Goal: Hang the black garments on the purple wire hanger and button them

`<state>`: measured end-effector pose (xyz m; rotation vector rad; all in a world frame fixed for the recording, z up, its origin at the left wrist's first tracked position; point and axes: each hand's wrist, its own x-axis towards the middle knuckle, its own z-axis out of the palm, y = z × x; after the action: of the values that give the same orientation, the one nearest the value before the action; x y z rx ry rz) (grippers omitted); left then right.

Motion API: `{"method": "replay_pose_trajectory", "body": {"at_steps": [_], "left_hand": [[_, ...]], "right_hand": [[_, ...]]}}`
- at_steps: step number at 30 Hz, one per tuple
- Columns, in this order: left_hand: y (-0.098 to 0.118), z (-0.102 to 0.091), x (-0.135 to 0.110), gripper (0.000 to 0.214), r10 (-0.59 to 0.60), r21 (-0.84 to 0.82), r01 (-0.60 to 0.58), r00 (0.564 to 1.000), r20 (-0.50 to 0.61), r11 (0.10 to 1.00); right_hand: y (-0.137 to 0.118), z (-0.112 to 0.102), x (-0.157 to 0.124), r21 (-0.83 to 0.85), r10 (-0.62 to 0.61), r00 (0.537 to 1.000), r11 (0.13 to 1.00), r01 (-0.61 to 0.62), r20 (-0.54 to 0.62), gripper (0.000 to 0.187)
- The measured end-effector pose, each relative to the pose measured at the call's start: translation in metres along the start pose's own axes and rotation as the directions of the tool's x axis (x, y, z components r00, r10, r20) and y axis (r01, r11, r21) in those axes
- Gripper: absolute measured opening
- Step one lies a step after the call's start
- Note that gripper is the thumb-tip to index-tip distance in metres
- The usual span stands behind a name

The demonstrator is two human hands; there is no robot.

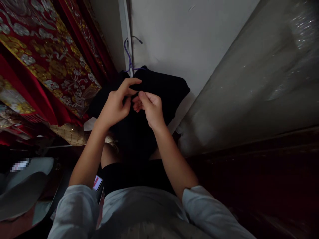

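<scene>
Drapery (57, 66) flanks a pale wall (179, 39); hands (114, 106) (154, 111) curl before black fabric (166, 83) (whether gripping, I cannot tell).

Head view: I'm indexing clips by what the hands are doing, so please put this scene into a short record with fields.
Left hand: fingers curved, in front of the black garment; grip unclear
Right hand: thumb drawn to the fingers, close by the left; anything pinched too small to tell
Hanger: purple, hook showing above the garment
Picture left: red cloth with gold and silver patterns
Lower left: phone, screen lit
</scene>
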<state>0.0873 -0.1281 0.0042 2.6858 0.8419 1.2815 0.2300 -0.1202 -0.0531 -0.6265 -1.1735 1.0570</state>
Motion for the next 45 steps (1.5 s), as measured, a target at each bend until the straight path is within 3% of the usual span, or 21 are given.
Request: {"method": "replay_pose_trajectory", "body": {"at_steps": [9, 15, 19, 21, 24, 26, 29, 32, 35, 38, 42, 45], "left_hand": [[0.0, 0.014, 0.003, 0.033, 0.015, 0.034, -0.016, 0.998, 0.056, 0.999], [-0.006, 0.032, 0.005, 0.023, -0.005, 0.163, 0.02, 0.996, -0.094, 0.986], [-0.022, 0.045, 0.006, 0.015, 0.01, 0.169, 0.023, 0.981, -0.192, 0.985], [-0.026, 0.04, 0.011, 0.019, 0.065, 0.184, -0.007, 0.949, -0.308, 0.983], [-0.02, 0.017, 0.023, 0.021, 0.176, 0.204, -0.077, 0.832, -0.526, 0.976], [-0.011, 0.0, 0.032, 0.013, 0.189, 0.155, -0.123, 0.81, -0.556, 0.98], [-0.001, -0.011, 0.035, 0.014, 0.118, 0.049, -0.108, 0.886, -0.449, 0.993], [0.001, -0.003, 0.026, 0.019, -0.017, -0.032, 0.006, 0.943, -0.332, 0.999], [0.001, 0.009, 0.017, 0.018, -0.092, -0.072, 0.075, 0.96, -0.264, 0.995], [0.001, 0.016, 0.014, 0.012, -0.045, -0.024, 0.04, 0.959, -0.28, 0.999], [0.002, 0.025, 0.014, 0.009, 0.028, 0.113, 0.003, 0.964, -0.266, 0.994], [0.005, 0.032, 0.012, 0.012, -0.018, 0.133, 0.055, 0.963, -0.27, 0.99]], "right_hand": [[0.003, -0.018, 0.0, -0.065, 0.007, 1.0, 0.998, -0.008, -0.021, 0.055], [0.003, -0.027, 0.0, -0.168, -0.168, 0.985, 0.971, 0.171, 0.029, 0.051], [0.023, -0.029, 0.016, -0.351, -0.242, 0.97, 0.907, 0.232, 0.014, 0.043], [0.043, -0.033, 0.023, -0.438, -0.176, 0.984, 0.883, 0.167, 0.022, 0.037], [0.071, -0.039, 0.02, -0.493, 0.007, 1.0, 0.87, -0.011, -0.011, 0.037], [0.078, -0.04, 0.01, -0.443, 0.03, 0.999, 0.896, -0.033, -0.013, 0.039], [0.065, -0.031, -0.001, -0.29, -0.072, 0.995, 0.953, 0.087, 0.063, 0.042], [0.036, -0.017, 0.004, -0.168, -0.146, 0.982, 0.972, 0.165, 0.121, 0.045], [0.014, -0.01, 0.015, -0.171, -0.21, 0.968, 0.958, 0.232, 0.138, 0.047], [0.004, -0.011, 0.019, -0.192, -0.248, 0.957, 0.942, 0.274, 0.152, 0.048], [0.007, -0.019, 0.018, -0.17, -0.181, 0.972, 0.964, 0.206, 0.151, 0.048], [0.021, -0.025, 0.021, -0.147, 0.009, 0.979, 0.989, 0.022, 0.204, 0.049]]}}
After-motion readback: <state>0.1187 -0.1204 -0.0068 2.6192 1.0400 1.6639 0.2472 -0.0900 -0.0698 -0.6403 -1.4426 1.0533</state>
